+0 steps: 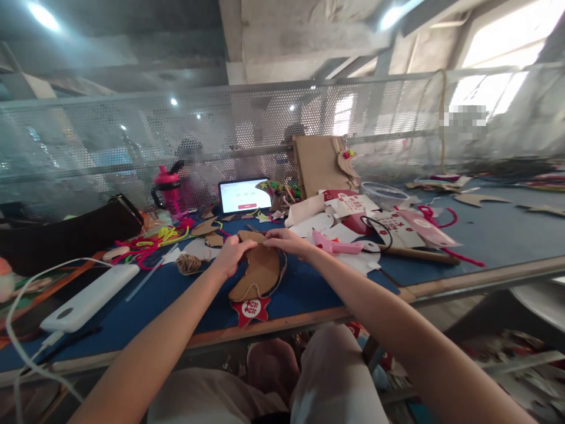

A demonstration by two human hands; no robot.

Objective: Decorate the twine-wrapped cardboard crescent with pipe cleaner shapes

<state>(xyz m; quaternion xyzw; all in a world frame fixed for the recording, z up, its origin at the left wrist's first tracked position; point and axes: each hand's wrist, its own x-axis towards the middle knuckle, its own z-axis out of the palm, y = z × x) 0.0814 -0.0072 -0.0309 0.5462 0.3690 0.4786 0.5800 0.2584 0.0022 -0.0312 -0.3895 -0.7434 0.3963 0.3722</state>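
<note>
A brown cardboard crescent (261,268) lies on the blue table mat near the front edge. My left hand (232,254) grips its upper left end, fingers closed. At its top right, my right hand (286,241) pinches the cardboard or the twine there; which of the two is hidden by the fingers. Twine (282,274) runs down the right side of the crescent and across its lower end. A red star with a white round label (251,309) sits at the crescent's bottom, close to the table edge. Left of my left hand rests a ball of twine (188,264).
A pink glue gun (338,244) lies right of my hands among paper cards. Behind stand a tablet (246,197), a pink bottle (170,191) and a cardboard box (315,165). A white power bank (90,297) with a cable and colored cords (154,244) are at the left.
</note>
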